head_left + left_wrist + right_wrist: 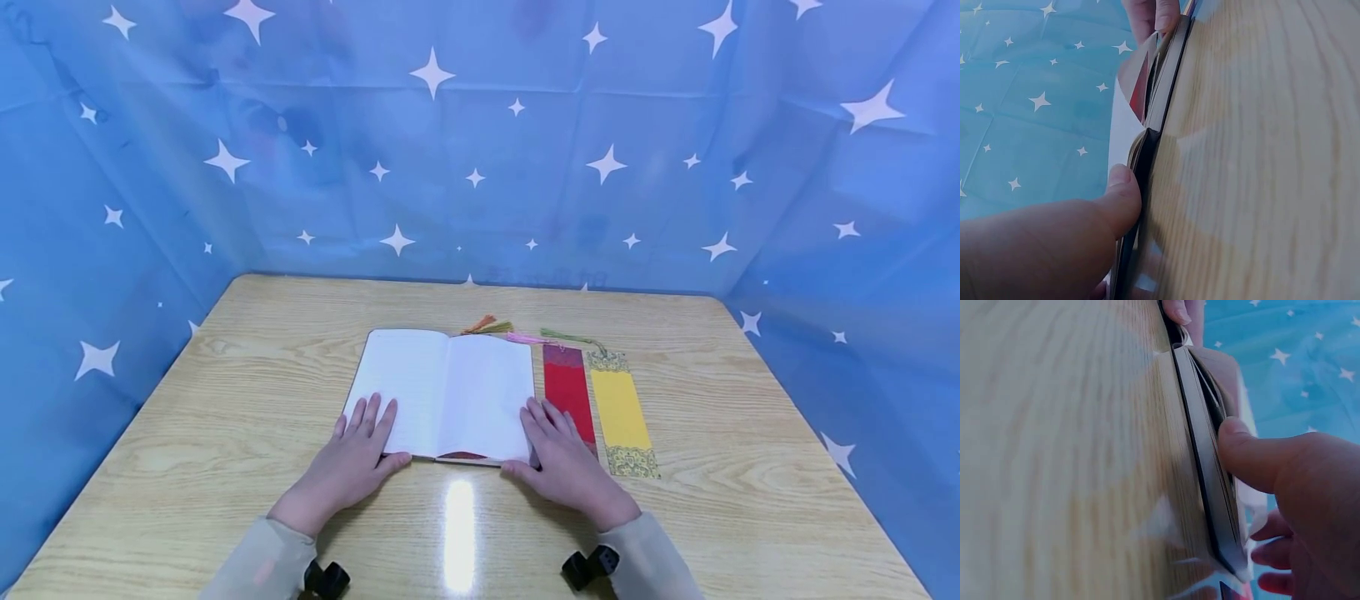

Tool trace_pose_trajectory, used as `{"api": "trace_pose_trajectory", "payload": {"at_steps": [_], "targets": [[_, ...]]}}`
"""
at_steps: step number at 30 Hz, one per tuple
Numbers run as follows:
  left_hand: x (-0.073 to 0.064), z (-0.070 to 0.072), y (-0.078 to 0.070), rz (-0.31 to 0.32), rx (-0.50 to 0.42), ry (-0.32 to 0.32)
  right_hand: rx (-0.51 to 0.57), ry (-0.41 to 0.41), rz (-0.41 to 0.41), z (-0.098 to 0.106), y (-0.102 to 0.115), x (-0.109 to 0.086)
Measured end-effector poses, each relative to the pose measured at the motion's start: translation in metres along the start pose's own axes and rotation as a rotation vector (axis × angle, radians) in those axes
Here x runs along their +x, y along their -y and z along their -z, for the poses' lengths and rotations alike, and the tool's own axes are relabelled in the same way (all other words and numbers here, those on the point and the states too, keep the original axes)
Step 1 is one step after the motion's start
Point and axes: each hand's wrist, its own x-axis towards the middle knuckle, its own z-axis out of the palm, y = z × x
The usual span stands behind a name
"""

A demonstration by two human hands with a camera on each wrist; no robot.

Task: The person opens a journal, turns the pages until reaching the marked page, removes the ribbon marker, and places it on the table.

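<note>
A notebook (408, 375) lies spread on the table with blank-looking pages facing up. My left hand (352, 462) rests on the lower left page, fingers extended, its thumb along the near edge. On the lower right corner lies my right hand (558, 467), fingers stretched forward and thumb at the page edges. Between the leaves near the spine, a red strip (462, 455) peeks out, and the left wrist view shows the pages bulging over this red piece (1139, 94). Orange and olive tassels (483, 326) stick out past the notebook's far edge.
Right of the notebook lie a red bookmark (568, 396), partly behind my right hand, and a yellow bookmark (622, 408) with patterned ends. Pink (528, 338) and green tassels (570, 337) trail at their tops. A blue star-patterned curtain (480, 125) encloses the wooden table (750, 467).
</note>
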Motion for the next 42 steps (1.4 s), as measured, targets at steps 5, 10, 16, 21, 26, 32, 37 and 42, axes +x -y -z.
{"api": "trace_pose_trajectory", "payload": {"at_steps": [5, 10, 16, 21, 26, 32, 37, 42], "targets": [[0.0, 0.001, -0.001, 0.001, 0.012, -0.004, -0.004, -0.017, 0.037, 0.0, 0.001, -0.001], [0.0, 0.002, -0.004, 0.015, 0.018, -0.01, -0.007, -0.05, 0.062, 0.001, 0.001, 0.0], [0.003, 0.002, -0.009, 0.003, 0.042, -0.052, -0.011, -0.071, 0.084, 0.001, 0.002, 0.001], [0.006, 0.002, -0.012, -0.002, 0.048, -0.064, -0.011, -0.066, 0.08, 0.001, 0.003, 0.001], [0.007, 0.001, -0.014, -0.003, 0.042, -0.061, 0.004, -0.085, 0.089, 0.002, 0.003, 0.003], [0.008, -0.001, -0.014, -0.004, 0.054, -0.084, 0.031, -0.097, 0.083, 0.002, 0.006, 0.004], [0.008, -0.002, -0.013, 0.0, 0.063, -0.082, 0.033, -0.136, 0.112, 0.002, 0.008, 0.007], [0.007, -0.002, -0.014, -0.002, 0.068, -0.085, 0.045, -0.165, 0.132, 0.005, 0.012, 0.009]]}}
